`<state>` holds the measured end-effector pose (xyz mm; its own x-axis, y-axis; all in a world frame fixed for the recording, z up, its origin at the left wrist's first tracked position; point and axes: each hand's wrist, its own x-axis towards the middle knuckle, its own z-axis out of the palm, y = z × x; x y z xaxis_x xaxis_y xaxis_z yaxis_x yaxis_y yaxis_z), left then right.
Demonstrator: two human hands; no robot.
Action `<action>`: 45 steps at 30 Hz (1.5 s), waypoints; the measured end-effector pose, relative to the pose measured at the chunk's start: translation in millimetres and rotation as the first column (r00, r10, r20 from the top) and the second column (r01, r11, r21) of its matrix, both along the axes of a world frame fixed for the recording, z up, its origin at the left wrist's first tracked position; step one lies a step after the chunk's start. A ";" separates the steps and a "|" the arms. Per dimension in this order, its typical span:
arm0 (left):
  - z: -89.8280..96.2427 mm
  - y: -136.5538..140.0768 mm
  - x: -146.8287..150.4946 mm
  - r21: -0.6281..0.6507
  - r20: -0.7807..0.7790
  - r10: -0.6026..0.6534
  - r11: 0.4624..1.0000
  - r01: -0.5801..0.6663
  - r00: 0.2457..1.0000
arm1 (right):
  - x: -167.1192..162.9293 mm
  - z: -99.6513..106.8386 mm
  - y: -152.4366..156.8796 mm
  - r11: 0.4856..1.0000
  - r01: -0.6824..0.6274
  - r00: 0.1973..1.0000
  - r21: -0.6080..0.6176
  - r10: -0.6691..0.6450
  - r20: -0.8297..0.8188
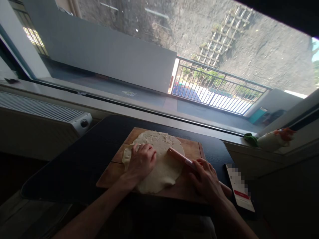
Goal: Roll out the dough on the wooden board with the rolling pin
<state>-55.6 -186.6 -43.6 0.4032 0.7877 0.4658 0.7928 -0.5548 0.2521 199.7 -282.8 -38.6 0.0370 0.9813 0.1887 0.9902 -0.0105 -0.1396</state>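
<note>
A wide, thin sheet of dough (pixel 161 169) with an uneven edge covers much of a wooden board (pixel 112 176). On the dough's left part rests my left hand (pixel 142 159), its fingers curled in against the sheet near a raised fold; the fingertips are hidden. My right hand (pixel 205 177) is wrapped round a slim rolling pin (pixel 180 157), which slants across the board's right side. The pin's far end lies over the dough, and its near end sticks out past my wrist.
The board lies on a dark table (pixel 82 159) with rounded corners. At the table's right edge lies a phone (pixel 240 191). A radiator (pixel 45 106) stands at the left, below the window sill (pixel 119 108). A pale pot (pixel 270 141) sits at the sill's right end.
</note>
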 end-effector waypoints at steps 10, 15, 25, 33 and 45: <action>10.5 20.5 86.1 -0.087 -0.192 -0.182 0.982 0.168 0.964 | 34.6 15.2 9.8 0.974 -0.222 0.969 -0.036 0.217 -0.115; -5.7 33.9 98.6 -0.066 -0.284 -0.162 0.987 0.149 0.945 | 49.3 -2.9 15.3 0.992 0.091 0.996 0.088 -0.089 -0.023; -3.7 34.4 99.0 -0.133 -0.338 -0.213 0.975 0.177 0.917 | 43.2 -13.9 9.6 0.981 0.183 0.983 0.056 -0.182 -0.032; 3.3 83.5 132.6 -0.256 -0.429 -0.146 0.966 0.034 0.892 | 55.8 -4.7 36.7 0.971 0.237 0.971 0.033 -0.235 -0.045; 1.6 74.0 126.5 -0.199 -0.439 -0.157 0.977 0.075 0.884 | 55.2 -13.2 22.9 0.978 0.205 0.979 0.036 -0.205 -0.025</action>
